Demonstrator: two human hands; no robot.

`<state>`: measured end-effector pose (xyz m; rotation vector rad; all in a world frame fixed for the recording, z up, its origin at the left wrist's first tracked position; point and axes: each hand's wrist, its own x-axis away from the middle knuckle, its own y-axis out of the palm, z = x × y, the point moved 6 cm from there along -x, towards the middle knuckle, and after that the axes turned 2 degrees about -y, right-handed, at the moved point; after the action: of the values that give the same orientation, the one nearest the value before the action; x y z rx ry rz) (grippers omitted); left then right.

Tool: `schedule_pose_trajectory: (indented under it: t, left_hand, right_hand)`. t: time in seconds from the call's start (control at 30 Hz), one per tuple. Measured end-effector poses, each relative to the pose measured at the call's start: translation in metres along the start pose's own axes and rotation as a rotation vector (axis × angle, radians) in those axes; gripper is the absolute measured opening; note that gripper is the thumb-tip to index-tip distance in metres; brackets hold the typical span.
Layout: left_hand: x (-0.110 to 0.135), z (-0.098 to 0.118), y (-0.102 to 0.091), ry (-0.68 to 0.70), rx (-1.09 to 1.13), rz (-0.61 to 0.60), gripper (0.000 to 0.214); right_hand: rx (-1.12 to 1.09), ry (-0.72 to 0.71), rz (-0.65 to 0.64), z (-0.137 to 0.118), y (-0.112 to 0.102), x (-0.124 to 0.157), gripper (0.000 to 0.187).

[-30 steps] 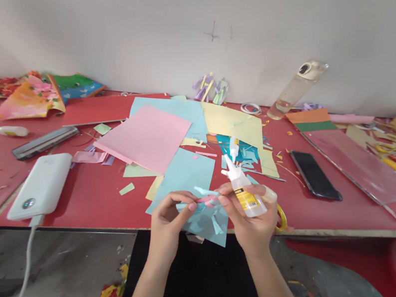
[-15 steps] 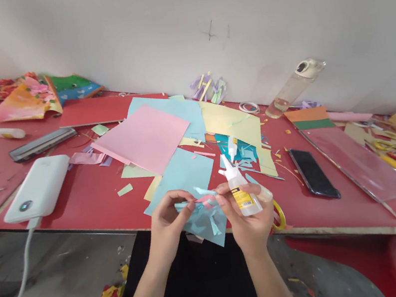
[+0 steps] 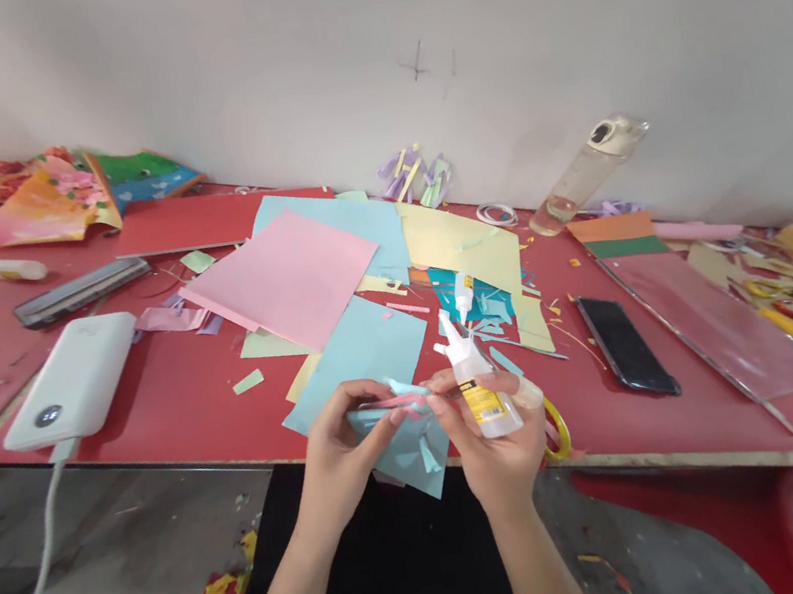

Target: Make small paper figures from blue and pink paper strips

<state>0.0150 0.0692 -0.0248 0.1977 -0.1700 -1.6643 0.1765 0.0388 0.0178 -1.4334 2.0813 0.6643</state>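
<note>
Between my two hands is a small pink and light-blue paper piece (image 3: 407,399), made of narrow strips. My left hand (image 3: 348,437) pinches its left end between thumb and fingers. The thumb and forefinger of my right hand (image 3: 498,447) grip its right end. That same hand also keeps a glue bottle (image 3: 485,402) with a yellow label in its other fingers, nozzle pointing up. Under the hands lies a light-blue sheet (image 3: 374,341) that overhangs the table edge. Yellow scissor handles (image 3: 558,427) show partly behind my right hand.
Pink paper (image 3: 287,280) and yellow paper (image 3: 463,240) lie farther back. A second small glue bottle (image 3: 464,296) rests among blue scraps. A white power bank (image 3: 76,381) with a cable is at left; a phone (image 3: 627,345) and a water bottle (image 3: 581,175) are at right.
My fingers have shifted slightly on the paper piece, and more of its pink strip shows near my left hand. The glue bottle stays in my right hand, a little lower and left.
</note>
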Motion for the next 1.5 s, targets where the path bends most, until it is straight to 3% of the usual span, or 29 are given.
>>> schedule_pose_trajectory:
  t: [0.37,1.1,1.5]
  left_hand:
    - [0.002,-0.002,-0.006,0.002,-0.091,0.122,0.012]
    - [0.004,-0.003,-0.003,0.094,-0.021,0.132,0.012]
    - [0.005,-0.004,-0.003,0.091,0.009,0.139,0.008]
  right_hand:
    - [-0.009,0.109,-0.019,0.007,0.000,0.005,0.044]
    - [0.021,0.188,-0.067,0.009,0.005,0.002,0.037]
    - [-0.021,0.321,-0.074,0.011,0.005,0.000,0.038]
